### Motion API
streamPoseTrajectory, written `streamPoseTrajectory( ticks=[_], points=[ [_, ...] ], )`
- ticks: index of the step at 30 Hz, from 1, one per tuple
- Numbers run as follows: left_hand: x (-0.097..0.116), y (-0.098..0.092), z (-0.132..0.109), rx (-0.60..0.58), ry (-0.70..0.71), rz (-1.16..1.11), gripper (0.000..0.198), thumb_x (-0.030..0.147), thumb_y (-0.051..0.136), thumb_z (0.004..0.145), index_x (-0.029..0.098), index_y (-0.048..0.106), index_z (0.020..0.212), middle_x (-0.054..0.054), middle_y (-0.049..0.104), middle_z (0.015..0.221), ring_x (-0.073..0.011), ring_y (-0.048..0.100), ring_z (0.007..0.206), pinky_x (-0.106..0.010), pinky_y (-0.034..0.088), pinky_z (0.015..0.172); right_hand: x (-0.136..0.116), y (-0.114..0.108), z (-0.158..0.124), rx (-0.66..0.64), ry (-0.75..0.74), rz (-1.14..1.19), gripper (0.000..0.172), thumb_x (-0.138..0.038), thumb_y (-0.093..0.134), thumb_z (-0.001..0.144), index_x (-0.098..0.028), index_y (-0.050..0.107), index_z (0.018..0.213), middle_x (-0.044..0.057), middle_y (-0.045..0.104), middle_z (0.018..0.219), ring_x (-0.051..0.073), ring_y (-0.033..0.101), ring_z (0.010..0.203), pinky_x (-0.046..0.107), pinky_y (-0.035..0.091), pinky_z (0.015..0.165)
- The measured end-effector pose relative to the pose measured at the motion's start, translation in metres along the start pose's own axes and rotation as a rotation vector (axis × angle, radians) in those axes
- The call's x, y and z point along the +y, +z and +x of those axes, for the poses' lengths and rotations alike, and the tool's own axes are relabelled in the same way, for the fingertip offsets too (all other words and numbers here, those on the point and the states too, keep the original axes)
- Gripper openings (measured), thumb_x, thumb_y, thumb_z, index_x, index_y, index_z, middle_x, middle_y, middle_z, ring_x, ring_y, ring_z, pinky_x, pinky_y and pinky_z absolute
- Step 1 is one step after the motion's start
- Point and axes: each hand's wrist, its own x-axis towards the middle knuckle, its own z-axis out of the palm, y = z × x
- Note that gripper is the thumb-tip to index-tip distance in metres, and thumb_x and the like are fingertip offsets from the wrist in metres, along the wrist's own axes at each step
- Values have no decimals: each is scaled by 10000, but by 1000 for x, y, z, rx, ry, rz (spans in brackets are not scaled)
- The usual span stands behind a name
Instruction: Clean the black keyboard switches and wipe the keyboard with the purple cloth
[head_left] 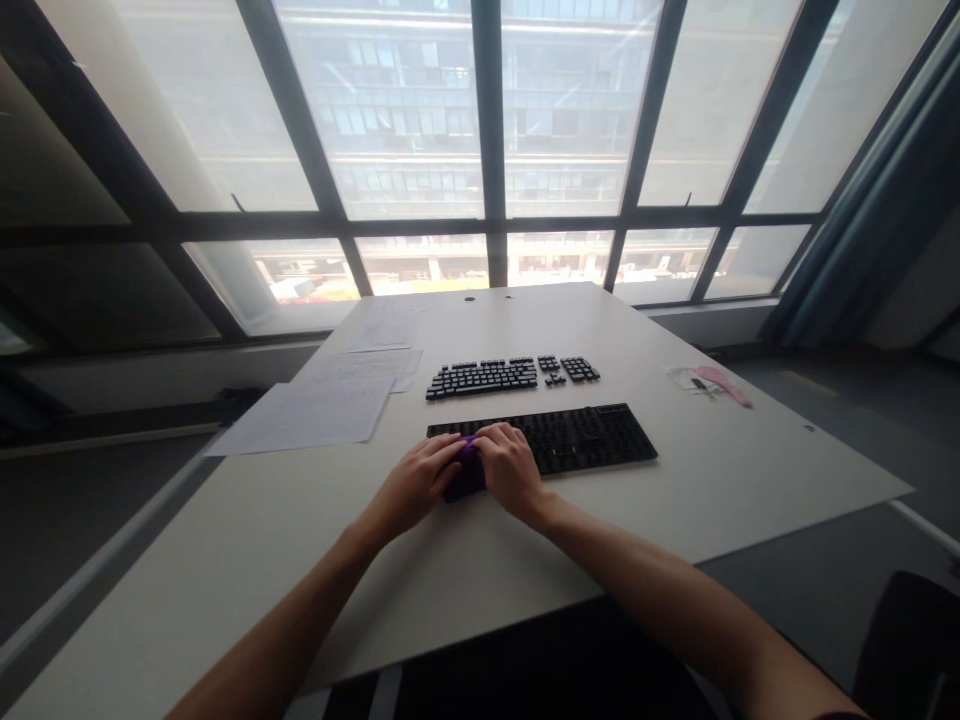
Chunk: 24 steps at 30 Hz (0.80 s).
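Note:
A black keyboard base [592, 440] without its keycaps lies on the white table. Over its left end, my left hand [420, 478] and my right hand [511, 462] come together with bent fingers on a purple cloth [468, 470]. The cloth is bunched between them and hangs over the keyboard's near edge. Behind the base, black keycaps [484, 378] are laid out in keyboard order. My palms and the cloth hide the keyboard's lower left corner.
Printed papers [315, 415] overlap on the left of the white table [600, 550]. To the right, a pink-handled tool [724, 385] lies by a small clear bag [681, 378] and a dark small tool. Windows stand beyond the far edge; a dark chair [907, 650] is at lower right.

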Motion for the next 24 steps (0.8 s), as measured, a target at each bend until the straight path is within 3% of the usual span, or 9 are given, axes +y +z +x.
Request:
streamPoseTrajectory(
  ticks=[5,9,12,19,22,24],
  points=[
    [-5,10,-2,-46,17,42,377,324,568,934,247,633,1297,-98,543,1425,-322,497,1313,-540,417,1105,8,2,2,-21,74,43,257,-303,511,994,-188,740,985,83,695,1124,224,555,1082,361,403,959],
    [-7,13,-2,-72,25,26,479,373,593,922,230,560,1378,-118,497,1468,-334,434,1371,-566,381,1125,12,2,0,-40,22,36,257,-344,635,921,-184,715,1105,90,663,1223,248,519,1146,377,398,987],
    [-7,14,-1,-79,38,-13,494,369,601,916,227,550,1386,-116,498,1468,-332,415,1388,-568,374,1130,12,2,-1,-97,2,14,233,-320,692,877,-189,728,1066,91,654,1227,257,509,1146,384,402,982],
    [5,14,3,98,24,-73,256,217,599,884,238,715,1111,-82,672,1213,-268,628,1103,-483,515,989,7,-1,2,-79,30,10,108,-240,635,911,-191,718,959,68,697,1017,233,561,1003,356,422,878],
    [11,12,6,188,-4,-57,269,232,553,920,240,700,1145,-83,677,1182,-262,630,1075,-476,519,969,8,-3,2,-2,44,18,206,-185,535,952,-201,703,1071,80,681,1146,237,539,1114,367,396,958],
    [11,11,7,177,-5,-39,290,285,552,933,248,687,1187,-85,662,1223,-276,616,1117,-488,509,986,11,-2,2,4,56,8,284,-148,502,948,-198,686,1159,90,649,1250,241,512,1192,378,364,1027]
  ],
)
